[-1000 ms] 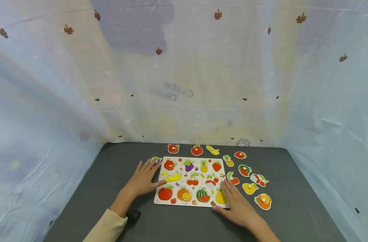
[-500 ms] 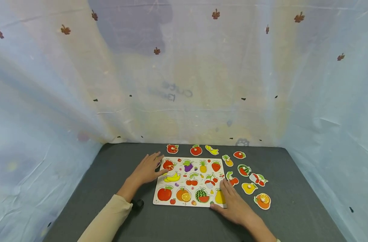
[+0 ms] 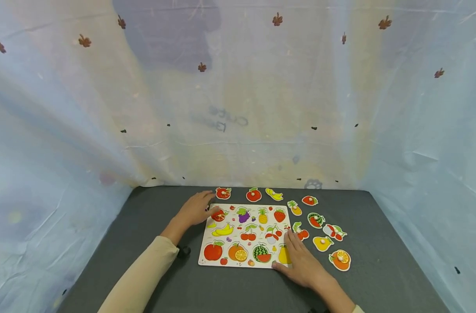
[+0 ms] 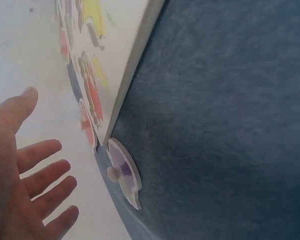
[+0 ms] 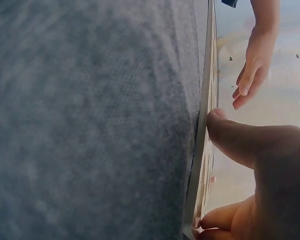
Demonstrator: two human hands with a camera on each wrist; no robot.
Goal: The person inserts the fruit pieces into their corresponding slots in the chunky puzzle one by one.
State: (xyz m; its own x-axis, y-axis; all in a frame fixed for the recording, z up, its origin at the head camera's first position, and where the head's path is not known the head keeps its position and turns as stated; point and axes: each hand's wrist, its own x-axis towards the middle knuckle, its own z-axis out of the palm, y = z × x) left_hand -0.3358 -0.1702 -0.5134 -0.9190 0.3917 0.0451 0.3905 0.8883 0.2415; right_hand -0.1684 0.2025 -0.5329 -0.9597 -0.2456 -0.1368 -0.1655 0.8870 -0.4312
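A white wooden puzzle board (image 3: pixel 238 219) printed with fruit lies on the dark table. My left hand (image 3: pixel 194 209) hovers by its far left corner, fingers near the knobbed pomegranate piece (image 3: pixel 218 196). In the left wrist view this hand (image 4: pixel 32 185) has its fingers spread with nothing in them. A knobbed grape piece (image 4: pixel 125 175) lies against the board corner; the hand mostly hides it in the head view. My right hand (image 3: pixel 302 263) rests on the board's near right corner, fingers straight, partly covering the printed pear (image 3: pixel 283 254). Its thumb (image 5: pixel 217 122) touches the board in the right wrist view.
Behind the board lie an apple piece (image 3: pixel 254 194) and a banana piece (image 3: pixel 274 194). To the right are several more knobbed pieces, including a pineapple (image 3: pixel 295 209), a watermelon (image 3: pixel 315 221), a pear (image 3: pixel 322 244) and an orange (image 3: pixel 340 261). A patterned curtain (image 3: pixel 238 95) closes off the back.
My left hand has moved away from me and slightly right, from the board's left side and the grape piece towards the pomegranate piece. The right hand stays at its corner.
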